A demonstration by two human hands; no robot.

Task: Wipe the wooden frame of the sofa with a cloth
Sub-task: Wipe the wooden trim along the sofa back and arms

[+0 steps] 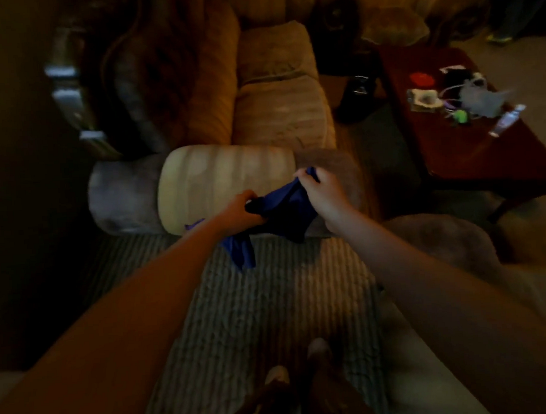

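While the left hand (244,208) gripped a blue cloth (285,212), the right hand (323,192) pinched its upper edge beside the sofa (279,117).

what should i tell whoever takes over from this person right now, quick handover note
Left hand: grips one end of the blue cloth.
Right hand: pinches the other end, raised slightly higher; the cloth hangs bunched between the two hands, one corner dangling below the left wrist.
Position: both hands are held out in front of the sofa's near armrest. The dark wooden frame runs along the back at left.
Done: cloth picked up and in hand; it touches no wood in this view.
Left: gather the cloth and wipe the frame.
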